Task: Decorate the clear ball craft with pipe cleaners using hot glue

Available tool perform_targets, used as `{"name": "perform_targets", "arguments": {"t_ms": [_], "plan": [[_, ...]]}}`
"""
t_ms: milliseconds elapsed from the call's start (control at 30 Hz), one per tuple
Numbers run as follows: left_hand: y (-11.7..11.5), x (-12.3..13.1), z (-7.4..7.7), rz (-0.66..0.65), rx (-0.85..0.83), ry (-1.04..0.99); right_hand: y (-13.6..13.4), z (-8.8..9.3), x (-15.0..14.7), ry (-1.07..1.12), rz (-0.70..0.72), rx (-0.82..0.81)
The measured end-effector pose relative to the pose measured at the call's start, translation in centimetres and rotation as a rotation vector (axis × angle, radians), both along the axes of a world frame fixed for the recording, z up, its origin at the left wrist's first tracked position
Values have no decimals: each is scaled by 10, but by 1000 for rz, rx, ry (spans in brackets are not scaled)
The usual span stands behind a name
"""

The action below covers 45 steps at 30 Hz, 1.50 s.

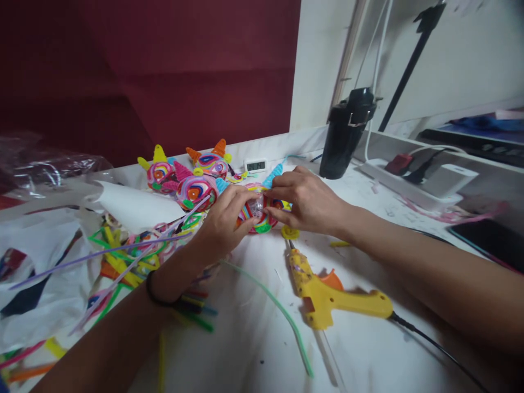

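Note:
My left hand and my right hand meet over a round, multicoloured pipe-cleaner craft piece on the white table. Both hands have their fingers closed on it, around a small clear part at its centre. A blue cone sticks up from it behind my right fingers. Three similar coiled craft pieces with horns lie just behind my left hand. A black band circles my left wrist.
A yellow glue gun with a black cord lies in front of my right arm. Loose pipe cleaners pile up at left, a green one runs across the middle. A black cup, small digital clock, power strip and plastic bags stand around.

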<state>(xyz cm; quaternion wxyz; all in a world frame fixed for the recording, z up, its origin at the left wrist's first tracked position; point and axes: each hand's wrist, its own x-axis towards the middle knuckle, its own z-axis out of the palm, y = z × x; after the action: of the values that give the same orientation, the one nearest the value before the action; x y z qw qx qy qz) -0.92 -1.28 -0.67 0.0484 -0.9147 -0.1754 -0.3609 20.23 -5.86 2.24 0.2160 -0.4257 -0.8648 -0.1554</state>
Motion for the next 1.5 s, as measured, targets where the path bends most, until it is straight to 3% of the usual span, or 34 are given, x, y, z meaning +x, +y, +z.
{"name": "perform_targets", "arguments": {"t_ms": [833,1067,1500], "plan": [[-4,3,-13,87,128,-173,-4,1,-3,23,-63,-20],[-3,3,-18,110,196,-173,-5,3,-6,11,-85,-57],[-6,1,-13,164,250,-45,-5,11,-7,3,-112,-147]]}}
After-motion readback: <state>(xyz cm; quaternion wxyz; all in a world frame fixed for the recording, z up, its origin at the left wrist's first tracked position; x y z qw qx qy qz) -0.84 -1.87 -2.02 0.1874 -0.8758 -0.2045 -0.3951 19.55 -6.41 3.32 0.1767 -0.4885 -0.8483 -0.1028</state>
